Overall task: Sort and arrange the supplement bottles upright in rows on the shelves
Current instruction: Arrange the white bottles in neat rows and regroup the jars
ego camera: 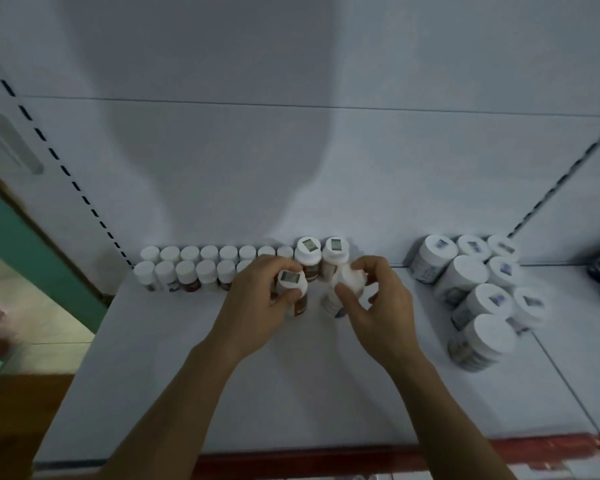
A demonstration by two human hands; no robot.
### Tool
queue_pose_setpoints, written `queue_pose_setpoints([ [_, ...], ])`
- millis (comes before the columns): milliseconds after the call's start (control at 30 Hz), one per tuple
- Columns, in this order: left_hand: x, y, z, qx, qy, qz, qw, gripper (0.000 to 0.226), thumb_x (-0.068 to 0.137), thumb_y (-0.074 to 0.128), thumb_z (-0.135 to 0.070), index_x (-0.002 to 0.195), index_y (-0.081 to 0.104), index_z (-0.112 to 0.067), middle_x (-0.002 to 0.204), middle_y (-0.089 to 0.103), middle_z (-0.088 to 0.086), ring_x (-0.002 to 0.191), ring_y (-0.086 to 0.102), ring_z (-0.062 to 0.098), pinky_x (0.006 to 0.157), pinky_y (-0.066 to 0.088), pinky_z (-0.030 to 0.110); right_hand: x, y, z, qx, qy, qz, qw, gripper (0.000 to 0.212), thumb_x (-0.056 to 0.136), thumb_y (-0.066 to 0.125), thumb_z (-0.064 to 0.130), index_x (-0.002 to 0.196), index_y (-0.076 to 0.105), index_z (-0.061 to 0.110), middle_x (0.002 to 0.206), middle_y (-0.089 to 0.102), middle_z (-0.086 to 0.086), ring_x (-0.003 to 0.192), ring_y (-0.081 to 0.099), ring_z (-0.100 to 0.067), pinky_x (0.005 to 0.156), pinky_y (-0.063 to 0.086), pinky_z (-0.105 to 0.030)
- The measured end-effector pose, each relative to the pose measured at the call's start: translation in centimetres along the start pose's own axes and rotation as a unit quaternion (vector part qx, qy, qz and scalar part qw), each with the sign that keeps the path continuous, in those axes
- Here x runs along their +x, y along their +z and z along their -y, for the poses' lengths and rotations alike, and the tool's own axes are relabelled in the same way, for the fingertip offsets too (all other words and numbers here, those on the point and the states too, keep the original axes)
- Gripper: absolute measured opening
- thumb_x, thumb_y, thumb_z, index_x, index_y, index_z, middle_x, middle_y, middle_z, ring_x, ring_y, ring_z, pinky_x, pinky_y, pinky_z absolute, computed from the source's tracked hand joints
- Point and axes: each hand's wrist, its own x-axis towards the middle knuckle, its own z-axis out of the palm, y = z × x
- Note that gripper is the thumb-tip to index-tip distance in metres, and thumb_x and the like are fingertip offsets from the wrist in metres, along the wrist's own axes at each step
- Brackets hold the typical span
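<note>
Left hand is wrapped around the cap end of a brown-label bottle, and right hand is gripping a white bottle just beside it. That one's blurry, so can't tell if it's upright. Both are mid-shelf, right in front of two taller bottles standing at the back wall. To the left, small white-capped bottles stand in two neat rows. Off to the right sits a cluster of wide jars.
</note>
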Motion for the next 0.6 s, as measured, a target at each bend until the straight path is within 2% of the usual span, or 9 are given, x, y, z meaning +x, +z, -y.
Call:
queue_pose_setpoints([
  [100,1.8,1.3,-0.7,0.067,0.035,-0.004,0.997,0.029,0.082,0.079,-0.015,0.109,0.069,-0.023,0.11,0.065,-0.011,0.103,0.055,0.01,0.085,0.044,0.026,0.6,-1.4,-1.5,-0.011,0.033,-0.029,0.999,0.032,0.085,0.076,0.025,0.106,0.053,0.031,0.1,0.059,0.019,0.091,0.056,-0.01,0.073,0.046,-0.03],
  [200,2.8,2.2,-0.7,0.129,0.054,-0.017,0.99,0.029,0.078,0.081,-0.019,0.104,0.069,-0.021,0.107,0.067,-0.005,0.101,0.053,0.019,0.082,0.036,0.026,0.9,-1.8,-2.4,-0.016,0.046,-0.029,0.998,0.032,0.085,0.076,0.025,0.106,0.053,0.031,0.1,0.059,0.017,0.092,0.056,-0.012,0.073,0.048,-0.034],
  [367,2.7,2.6,-0.2,0.086,0.033,-0.015,0.996,0.027,0.08,0.083,-0.016,0.101,0.068,-0.02,0.11,0.059,-0.008,0.1,0.056,0.013,0.079,0.043,0.025,1.1,-2.0,-2.5,0.003,0.057,-0.008,0.998,0.031,0.086,0.075,0.028,0.107,0.053,0.033,0.1,0.058,0.022,0.091,0.058,-0.013,0.076,0.054,-0.044],
  [467,2.3,2.7,0.0,0.079,0.028,-0.021,0.996,0.027,0.08,0.083,-0.015,0.102,0.068,-0.02,0.115,0.055,-0.008,0.104,0.056,0.013,0.079,0.051,0.03,1.1,-2.0,-2.4,0.017,0.061,0.005,0.998,0.033,0.085,0.078,0.027,0.107,0.054,0.032,0.101,0.058,0.024,0.089,0.059,-0.009,0.076,0.056,-0.042],
  [600,2.1,3.1,-0.3,0.076,0.027,-0.027,0.996,0.026,0.081,0.082,-0.016,0.102,0.068,-0.021,0.114,0.055,-0.009,0.101,0.057,0.012,0.077,0.053,0.031,1.0,-2.3,-2.0,0.029,0.063,0.043,0.997,0.04,0.083,0.08,0.022,0.108,0.051,0.032,0.105,0.058,0.026,0.097,0.057,0.001,0.076,0.056,-0.031],
])
